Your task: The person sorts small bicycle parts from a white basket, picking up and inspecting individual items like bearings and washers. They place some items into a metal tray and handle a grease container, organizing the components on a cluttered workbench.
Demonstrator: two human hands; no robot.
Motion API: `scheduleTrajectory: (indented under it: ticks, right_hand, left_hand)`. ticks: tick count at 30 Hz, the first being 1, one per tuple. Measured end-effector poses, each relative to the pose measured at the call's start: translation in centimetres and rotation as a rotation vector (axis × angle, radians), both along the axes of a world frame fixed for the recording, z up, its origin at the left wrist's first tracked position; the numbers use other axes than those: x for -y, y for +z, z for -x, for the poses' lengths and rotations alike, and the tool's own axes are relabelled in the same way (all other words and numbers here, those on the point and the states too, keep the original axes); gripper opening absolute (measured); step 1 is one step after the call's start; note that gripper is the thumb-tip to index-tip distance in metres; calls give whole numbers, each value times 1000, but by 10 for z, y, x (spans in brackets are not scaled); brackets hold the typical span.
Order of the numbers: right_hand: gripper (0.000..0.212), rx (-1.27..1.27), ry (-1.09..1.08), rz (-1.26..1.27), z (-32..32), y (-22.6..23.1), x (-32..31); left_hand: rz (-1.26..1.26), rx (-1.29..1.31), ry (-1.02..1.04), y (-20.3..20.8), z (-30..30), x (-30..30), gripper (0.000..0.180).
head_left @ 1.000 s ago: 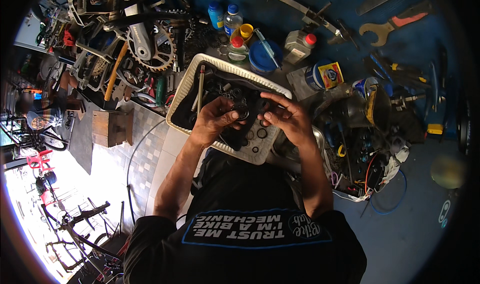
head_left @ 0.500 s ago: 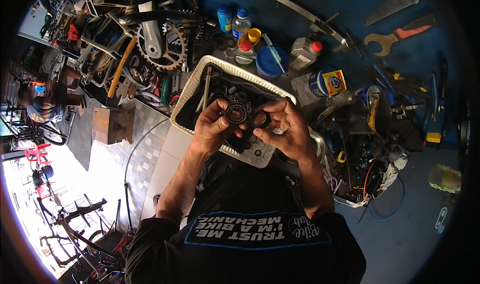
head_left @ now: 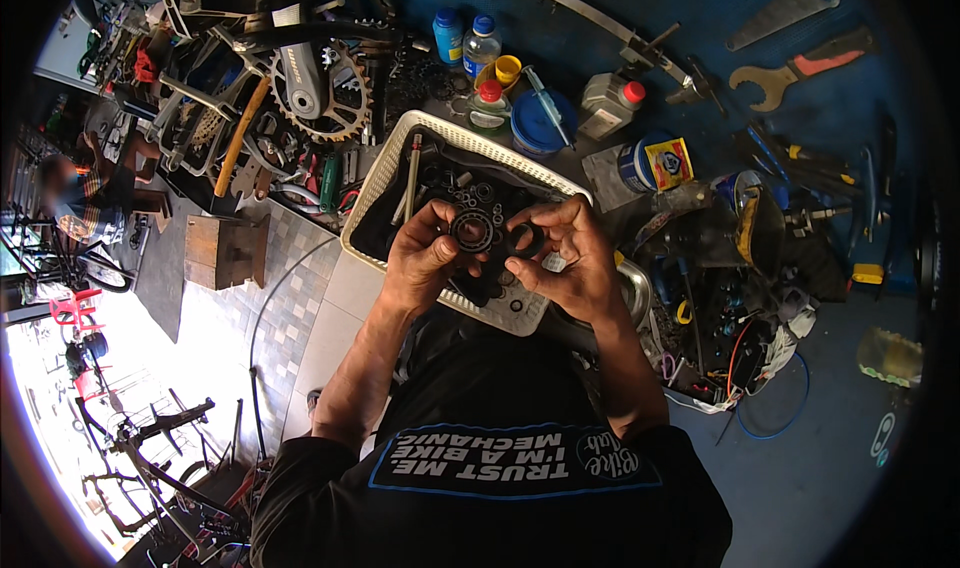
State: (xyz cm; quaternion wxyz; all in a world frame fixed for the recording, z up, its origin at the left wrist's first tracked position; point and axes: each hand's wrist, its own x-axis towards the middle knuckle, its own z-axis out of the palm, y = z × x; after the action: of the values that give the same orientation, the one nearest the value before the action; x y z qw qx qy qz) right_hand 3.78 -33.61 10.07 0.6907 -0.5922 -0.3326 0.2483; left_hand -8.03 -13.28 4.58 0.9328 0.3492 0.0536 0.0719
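Observation:
My left hand (head_left: 420, 258) holds a round black bearing with a metal ring (head_left: 472, 230) between thumb and fingers. Beside it my right hand (head_left: 565, 253) pinches a smaller black ring (head_left: 526, 240). Both hands hover close together over a white plastic basket (head_left: 385, 173) that holds several dark rings, bearings and small parts. A thin rod (head_left: 412, 173) leans in the basket's left side.
A blue workbench (head_left: 830, 448) carries a chainring crankset (head_left: 318, 93), bottles (head_left: 465, 43), a blue tub (head_left: 540, 120), a grease tin (head_left: 655, 163), wrenches (head_left: 800, 68) and tangled wires (head_left: 740, 348). A wooden block (head_left: 225, 251) stands on the tiled floor at left, bicycles below.
Both hands have lifted out of the basket, each now holding a ring-shaped part up in front of me. The view has shifted slightly.

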Motion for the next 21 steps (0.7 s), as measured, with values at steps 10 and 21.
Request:
scheduleTrajectory:
  ticks: [10, 21]
  right_hand:
    - [60, 96, -1, 34, -3, -1, -2]
    - [57, 118, -51, 99, 0, 0, -1]
  left_hand:
    - [-30, -18, 20, 1, -2, -1, 52]
    - [-77, -32, 22, 1, -4, -2, 54]
